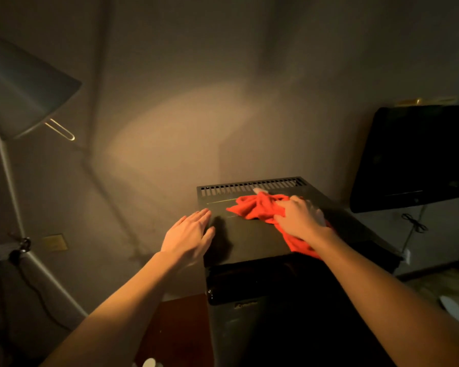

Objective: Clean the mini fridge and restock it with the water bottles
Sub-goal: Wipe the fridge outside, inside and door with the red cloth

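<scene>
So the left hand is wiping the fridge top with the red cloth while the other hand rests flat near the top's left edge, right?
Not quite: the head view shows the right hand gripping the red cloth on the fridge top. The left hand is the flat one at the top's left edge.

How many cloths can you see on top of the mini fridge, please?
1: a red cloth lies bunched on the mini fridge top, under the right hand, near the rear vent slots.

Dark mini fridge (252, 242), upright, red cloth (260, 207) atop.
</scene>
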Motion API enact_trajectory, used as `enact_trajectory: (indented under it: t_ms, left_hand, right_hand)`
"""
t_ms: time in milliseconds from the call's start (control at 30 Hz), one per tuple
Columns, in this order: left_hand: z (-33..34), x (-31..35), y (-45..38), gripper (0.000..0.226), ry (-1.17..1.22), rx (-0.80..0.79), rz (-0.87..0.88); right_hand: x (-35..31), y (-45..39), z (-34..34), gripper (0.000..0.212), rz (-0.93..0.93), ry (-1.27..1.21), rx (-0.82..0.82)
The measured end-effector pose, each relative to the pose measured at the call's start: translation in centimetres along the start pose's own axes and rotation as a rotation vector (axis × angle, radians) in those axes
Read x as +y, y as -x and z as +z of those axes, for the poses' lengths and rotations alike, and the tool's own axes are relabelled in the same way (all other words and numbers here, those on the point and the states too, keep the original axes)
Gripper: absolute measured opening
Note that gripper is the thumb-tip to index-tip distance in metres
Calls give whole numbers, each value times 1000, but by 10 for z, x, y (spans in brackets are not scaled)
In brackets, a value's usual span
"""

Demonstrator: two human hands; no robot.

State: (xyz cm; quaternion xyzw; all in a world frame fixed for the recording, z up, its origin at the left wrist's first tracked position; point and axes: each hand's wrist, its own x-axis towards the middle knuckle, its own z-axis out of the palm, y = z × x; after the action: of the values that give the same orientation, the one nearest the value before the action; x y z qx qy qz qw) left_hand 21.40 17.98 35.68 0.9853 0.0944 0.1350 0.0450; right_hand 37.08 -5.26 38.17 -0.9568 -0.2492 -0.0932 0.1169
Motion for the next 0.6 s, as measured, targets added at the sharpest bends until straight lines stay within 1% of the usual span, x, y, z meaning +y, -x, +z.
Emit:
enact_trajectory:
  t_ms: [100,200,333,400,467,533,600]
  left_hand:
    - [2,-8,-3,58,5,-10,-10]
    - [3,-23,-6,60,-4,-28,-43]
    - [2,-35,-13,59,-27,-16,-101]
    - [1,-39,-19,58,-26,-3,-117]
    - [1,-41,-25,63,-6,13,-124]
    - [0,-40,-30,77,16,32,-115]
    - [-1,-37,-34,85,35,35,-119]
  right_hand:
    - [15,-20,5,40,89,39,22]
    - [1,-37,11,37,70,89,-36]
    - [-43,-53,20,36,-128,68,-106]
    - [-78,-54,26,43,-264,33,-124]
    - [-113,-49,31,49,-380,20,-137]
    - [-132,-48,34,51,-431,5,-136]
    - [-128,-52,35,50,-410,-12,-113]
